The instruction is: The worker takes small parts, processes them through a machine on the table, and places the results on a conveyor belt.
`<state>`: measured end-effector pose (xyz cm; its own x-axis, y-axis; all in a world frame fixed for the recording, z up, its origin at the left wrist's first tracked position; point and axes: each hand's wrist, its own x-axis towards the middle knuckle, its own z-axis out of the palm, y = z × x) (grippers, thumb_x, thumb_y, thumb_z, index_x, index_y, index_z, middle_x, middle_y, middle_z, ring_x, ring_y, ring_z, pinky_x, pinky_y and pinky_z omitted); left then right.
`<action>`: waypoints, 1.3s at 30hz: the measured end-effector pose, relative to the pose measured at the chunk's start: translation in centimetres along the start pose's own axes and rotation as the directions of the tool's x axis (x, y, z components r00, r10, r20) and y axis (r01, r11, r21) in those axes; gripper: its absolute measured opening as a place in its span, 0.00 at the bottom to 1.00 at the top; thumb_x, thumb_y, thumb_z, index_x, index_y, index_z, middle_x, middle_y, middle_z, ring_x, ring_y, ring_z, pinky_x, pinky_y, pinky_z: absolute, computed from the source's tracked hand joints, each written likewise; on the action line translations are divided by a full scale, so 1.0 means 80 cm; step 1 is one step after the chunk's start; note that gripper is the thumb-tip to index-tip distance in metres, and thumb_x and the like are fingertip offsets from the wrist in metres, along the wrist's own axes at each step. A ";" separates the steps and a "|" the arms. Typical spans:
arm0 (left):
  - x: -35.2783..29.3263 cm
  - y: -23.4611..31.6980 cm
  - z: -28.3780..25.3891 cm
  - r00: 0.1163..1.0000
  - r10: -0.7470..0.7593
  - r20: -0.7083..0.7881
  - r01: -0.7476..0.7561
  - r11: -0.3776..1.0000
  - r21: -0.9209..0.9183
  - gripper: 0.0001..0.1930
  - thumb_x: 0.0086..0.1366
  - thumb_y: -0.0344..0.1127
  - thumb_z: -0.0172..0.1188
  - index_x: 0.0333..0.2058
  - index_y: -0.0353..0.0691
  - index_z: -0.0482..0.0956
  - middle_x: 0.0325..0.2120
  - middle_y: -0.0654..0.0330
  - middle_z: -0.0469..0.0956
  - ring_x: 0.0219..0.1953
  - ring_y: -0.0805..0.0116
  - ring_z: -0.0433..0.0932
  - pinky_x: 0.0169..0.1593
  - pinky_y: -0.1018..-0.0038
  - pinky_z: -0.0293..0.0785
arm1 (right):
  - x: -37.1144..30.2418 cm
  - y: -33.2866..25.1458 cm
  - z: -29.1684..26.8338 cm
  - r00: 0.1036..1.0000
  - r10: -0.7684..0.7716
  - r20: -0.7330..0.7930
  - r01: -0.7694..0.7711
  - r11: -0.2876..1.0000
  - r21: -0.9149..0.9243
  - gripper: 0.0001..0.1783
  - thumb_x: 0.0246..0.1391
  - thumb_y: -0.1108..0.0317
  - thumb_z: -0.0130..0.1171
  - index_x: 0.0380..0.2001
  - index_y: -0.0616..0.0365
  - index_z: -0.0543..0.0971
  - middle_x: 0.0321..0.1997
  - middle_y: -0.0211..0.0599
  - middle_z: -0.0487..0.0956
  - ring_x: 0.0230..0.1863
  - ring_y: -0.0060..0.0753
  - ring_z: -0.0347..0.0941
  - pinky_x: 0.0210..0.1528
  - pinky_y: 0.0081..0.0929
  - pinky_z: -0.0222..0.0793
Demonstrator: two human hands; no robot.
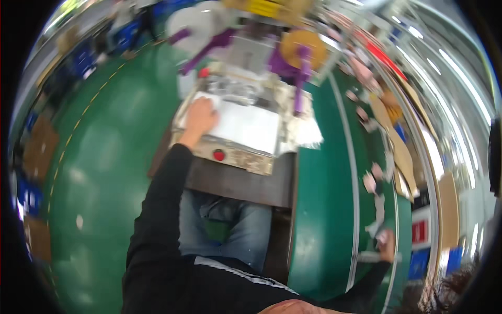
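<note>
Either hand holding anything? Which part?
Left hand lies flat on the white sheet's left edge, no grasp. Right hand touches a strip on the green belt; too blurred to tell grip.

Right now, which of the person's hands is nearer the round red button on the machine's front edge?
Left. The left hand rests on the white sheet just above the round red button; the right hand is far off to the right, by the green belt's scraps.

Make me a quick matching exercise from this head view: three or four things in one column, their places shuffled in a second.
Things:
1. left hand
2. right hand
3. round red push button
4. flat white sheet

Places:
A. on the machine's front edge
B. far right, on the green conveyor belt among pale pieces
C. on the sheet's left corner
D. flat on the machine bed

Pairs: 1-C, 2-B, 3-A, 4-D
</note>
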<state>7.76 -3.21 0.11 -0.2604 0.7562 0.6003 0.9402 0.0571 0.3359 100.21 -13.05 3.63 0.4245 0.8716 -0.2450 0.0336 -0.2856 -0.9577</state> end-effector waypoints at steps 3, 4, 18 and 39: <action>-0.023 -0.024 -0.026 0.998 -0.047 -0.049 0.050 0.996 0.076 0.16 0.55 0.43 0.62 0.35 0.36 0.78 0.37 0.50 0.75 0.45 0.49 0.74 0.49 0.53 0.69 | -0.045 -0.048 0.074 0.938 -0.343 -0.054 0.307 0.746 0.590 0.17 0.66 0.57 0.56 0.53 0.53 0.75 0.37 0.24 0.77 0.31 0.15 0.67 0.26 0.23 0.60; -0.030 -0.031 -0.031 0.996 -0.072 -0.062 0.077 0.993 0.091 0.16 0.55 0.43 0.62 0.35 0.36 0.78 0.37 0.50 0.75 0.45 0.49 0.74 0.49 0.53 0.69 | -0.049 -0.072 0.092 0.924 -0.378 -0.062 0.323 0.682 0.656 0.19 0.66 0.58 0.56 0.55 0.53 0.74 0.38 0.25 0.78 0.31 0.15 0.67 0.25 0.23 0.60; -0.032 -0.028 -0.042 0.994 -0.023 -0.105 0.014 0.996 -0.085 0.15 0.54 0.42 0.64 0.35 0.38 0.78 0.36 0.53 0.73 0.44 0.52 0.72 0.49 0.56 0.65 | -0.242 -0.145 0.647 0.445 -0.268 0.855 0.104 0.963 0.248 0.20 0.56 0.64 0.62 0.49 0.60 0.72 0.33 0.34 0.75 0.28 0.25 0.68 0.32 0.27 0.66; -0.038 -0.047 -0.042 0.980 -0.085 -0.179 0.030 0.955 -0.294 0.13 0.53 0.43 0.64 0.27 0.38 0.79 0.30 0.55 0.73 0.40 0.55 0.72 0.48 0.60 0.65 | -0.179 -0.144 1.076 0.139 -0.547 0.825 0.989 0.030 -0.147 0.37 0.55 0.41 0.58 0.57 0.60 0.76 0.59 0.58 0.76 0.62 0.59 0.70 0.62 0.46 0.65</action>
<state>4.23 -7.90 -0.52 -0.3749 0.6199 0.6893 0.8260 -0.1144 0.5520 15.85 12.04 5.25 -0.7061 0.6064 0.3656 0.5539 0.7947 -0.2484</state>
